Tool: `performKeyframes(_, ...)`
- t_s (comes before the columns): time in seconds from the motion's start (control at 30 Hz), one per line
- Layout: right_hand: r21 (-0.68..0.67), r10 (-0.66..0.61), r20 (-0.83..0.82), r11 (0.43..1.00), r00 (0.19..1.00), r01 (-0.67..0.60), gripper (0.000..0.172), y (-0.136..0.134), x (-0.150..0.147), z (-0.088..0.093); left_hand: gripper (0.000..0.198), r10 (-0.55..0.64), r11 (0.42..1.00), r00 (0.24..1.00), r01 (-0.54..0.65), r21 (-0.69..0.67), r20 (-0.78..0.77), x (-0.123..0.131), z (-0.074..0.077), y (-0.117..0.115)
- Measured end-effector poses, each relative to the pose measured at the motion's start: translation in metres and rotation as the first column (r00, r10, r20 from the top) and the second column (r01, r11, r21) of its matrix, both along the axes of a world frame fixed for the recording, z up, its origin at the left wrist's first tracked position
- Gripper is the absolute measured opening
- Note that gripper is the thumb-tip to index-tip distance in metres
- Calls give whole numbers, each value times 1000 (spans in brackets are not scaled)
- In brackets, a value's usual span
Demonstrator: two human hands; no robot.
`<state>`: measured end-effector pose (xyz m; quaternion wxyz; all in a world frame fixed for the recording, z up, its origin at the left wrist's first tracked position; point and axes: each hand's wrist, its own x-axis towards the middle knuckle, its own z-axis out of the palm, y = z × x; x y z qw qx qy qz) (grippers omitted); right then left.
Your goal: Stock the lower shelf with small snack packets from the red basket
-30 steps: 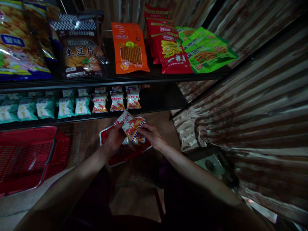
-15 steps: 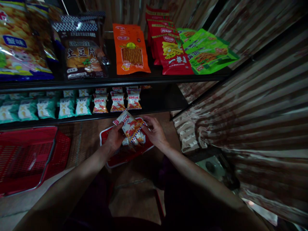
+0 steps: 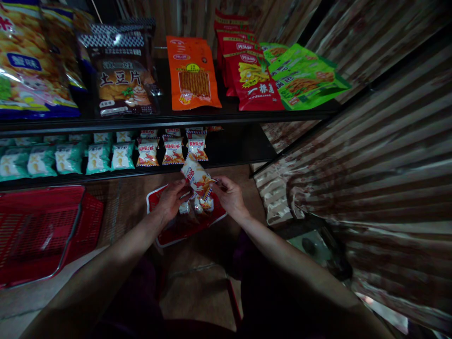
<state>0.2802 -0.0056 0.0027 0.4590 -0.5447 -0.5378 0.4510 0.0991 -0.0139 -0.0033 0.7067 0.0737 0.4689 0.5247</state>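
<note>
A small white and red snack packet (image 3: 196, 176) is pinched at its lower end by my right hand (image 3: 230, 197) and stands tilted above a red basket (image 3: 165, 233). My left hand (image 3: 172, 198) is beside the packet with curled fingers, touching its lower left edge. More packets of the same kind (image 3: 197, 205) lie in the basket under my hands. Just beyond, the lower shelf (image 3: 233, 157) holds rows of the same packets (image 3: 173, 151).
Teal packets (image 3: 67, 158) fill the lower shelf's left part. The upper shelf carries large bags: black (image 3: 122, 80), orange (image 3: 192, 73), red (image 3: 252, 80), green (image 3: 303, 75). A bigger red basket (image 3: 38, 233) sits on the floor at left. A corrugated wall (image 3: 370, 155) closes the right side.
The packet has turned from lying flat across both hands to standing tilted upward in my right hand, and has risen slightly toward the lower shelf. My left hand has loosened its hold.
</note>
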Motion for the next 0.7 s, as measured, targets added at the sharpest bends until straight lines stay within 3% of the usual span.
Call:
performKeyframes(0.1, 216, 45, 240, 971, 970, -98, 15, -3, 3, 5, 14, 4, 999, 1000, -5, 32, 24, -1, 3, 0)
performKeyframes(0.23, 329, 112, 473, 898, 874, -293, 20, -5, 8, 7, 11, -30, 998, 994, 23, 66, 104, -2, 8, 2)
performKeyframes(0.43, 358, 129, 686, 797, 716, -486, 28, -9, 7, 3, 11, -1, 1000, 991, -1, 14, 137, -5, 4, 5)
performKeyframes(0.7, 264, 248, 779, 702, 575, -661, 29, -24, -10, 0, 24, 68, 997, 991, -64, -42, 111, -5, 1, 7)
